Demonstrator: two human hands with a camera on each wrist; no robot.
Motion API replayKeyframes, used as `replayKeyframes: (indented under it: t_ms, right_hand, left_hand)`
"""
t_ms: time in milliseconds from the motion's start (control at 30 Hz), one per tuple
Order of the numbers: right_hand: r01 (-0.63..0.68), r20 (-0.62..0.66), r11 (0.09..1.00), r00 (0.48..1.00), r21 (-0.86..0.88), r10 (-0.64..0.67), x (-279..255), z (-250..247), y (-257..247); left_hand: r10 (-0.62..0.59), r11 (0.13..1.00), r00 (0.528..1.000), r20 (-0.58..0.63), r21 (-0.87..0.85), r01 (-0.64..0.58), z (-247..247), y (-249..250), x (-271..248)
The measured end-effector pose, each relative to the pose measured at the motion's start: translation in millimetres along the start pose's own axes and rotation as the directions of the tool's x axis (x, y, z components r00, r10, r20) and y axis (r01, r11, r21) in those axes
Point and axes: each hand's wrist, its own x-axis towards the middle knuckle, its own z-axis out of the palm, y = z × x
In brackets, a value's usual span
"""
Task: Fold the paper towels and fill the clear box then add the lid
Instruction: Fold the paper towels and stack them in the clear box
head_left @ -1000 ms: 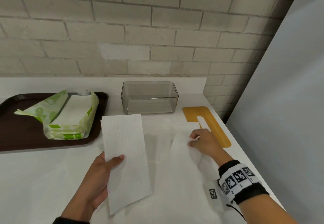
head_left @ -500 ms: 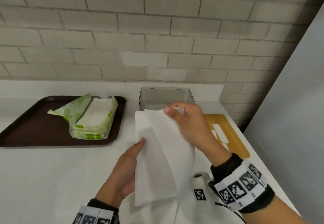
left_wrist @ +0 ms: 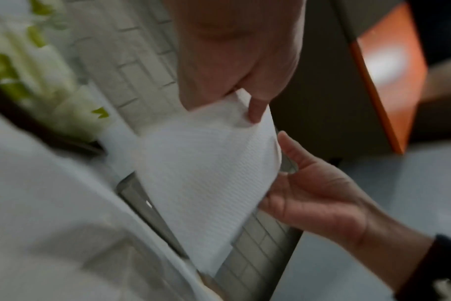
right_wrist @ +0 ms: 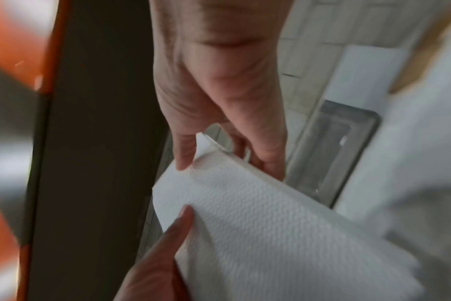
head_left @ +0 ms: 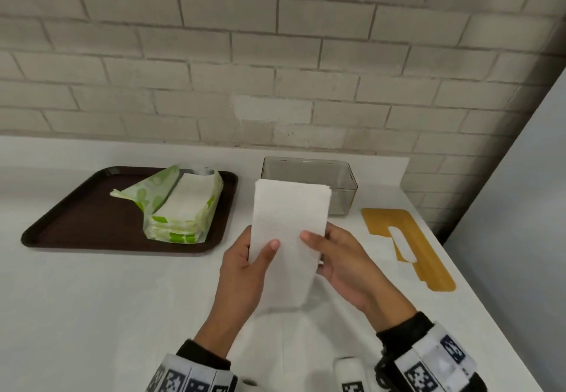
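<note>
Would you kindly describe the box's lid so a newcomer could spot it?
Start at the white countertop and find the clear plastic box by the brick wall. Right of it lies the flat yellow-brown lid, the only tan piece, with a long slot cut through it.

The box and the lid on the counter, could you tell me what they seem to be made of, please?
The box looks like clear, glossy hard plastic: the wall shows through its sides. The lid looks like light wood or bamboo, matte tan with a slot cut through it, though it could be wood-coloured plastic.
</note>
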Motion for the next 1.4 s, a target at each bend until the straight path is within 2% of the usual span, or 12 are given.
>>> replayKeyframes:
  t_ms: [67, 167, 233, 467, 633, 700, 833, 900, 1000, 1100, 1267, 1400]
  right_hand:
    - [0.126, -0.077, 0.991, 0.988, -0.054, -0.130, -1, 3, 2]
    - [0.323, -0.190, 0.927, 0.914, -0.193, -0.358, 3, 6, 5]
    - [0.363, -0.193, 0.907, 0.894, -0.215, -0.403, 3, 7, 12]
    - [0.167, -0.183, 0.943, 0.957, -0.287, -0.225, 3, -7, 42]
    - [-0.055, -0.043, 0.793, 0.998, -0.607, 0.037, -5, -30, 42]
    - [-0.066, -0.013, 0.763, 0.997, -0.643, 0.075, -11, -44, 36]
    - [0.038, -0.227, 0.923, 0.965, -0.383, -0.134, -17, -71, 21]
    - [0.148, -0.306, 0.968, 0.929, -0.201, -0.206, -19, -74, 20]
    - [0.231, -0.346, 0.968, 0.904, -0.098, -0.251, -21, -65, 25]
    - [0.185, -0.411, 0.978, 0.887, -0.100, -0.210, -19, -62, 38]
    - [-0.022, -0.506, 0.995, 0.862, -0.099, -0.032, -11, -67, 69]
    - [-0.054, -0.506, 0.989, 0.862, -0.141, -0.025, -9, -68, 71]
  left_hand:
    - [0.070, 0.997, 0.997, -0.019, 0.044, -0.069, 4, 2, 3]
    - [0.090, 0.996, 0.995, -0.033, 0.007, -0.090, 10, 2, 5]
    - [0.073, 0.997, 0.996, -0.050, -0.030, -0.075, 13, -2, 6]
    - [-0.072, 0.993, 0.993, -0.088, -0.095, 0.063, 19, -15, 4]
    - [-0.119, 0.951, 0.985, -0.127, -0.299, 0.077, -1, -7, 14]
    - [-0.105, 0.964, 0.984, -0.147, -0.259, 0.064, -22, -9, 16]
    - [-0.126, 0.989, 0.991, -0.049, 0.072, 0.129, -48, -15, 12]
    - [-0.198, 0.974, 0.980, -0.003, 0.111, 0.197, -46, -22, 8]
    - [-0.274, 0.959, 0.961, -0.046, 0.060, 0.276, -34, -33, 4]
    - [-0.321, 0.943, 0.941, -0.107, 0.058, 0.328, -25, -47, 3]
    - [-0.422, 0.896, 0.899, -0.118, 0.094, 0.433, -13, -65, 3]
    - [-0.423, 0.888, 0.897, -0.127, 0.138, 0.438, 0, -64, 6]
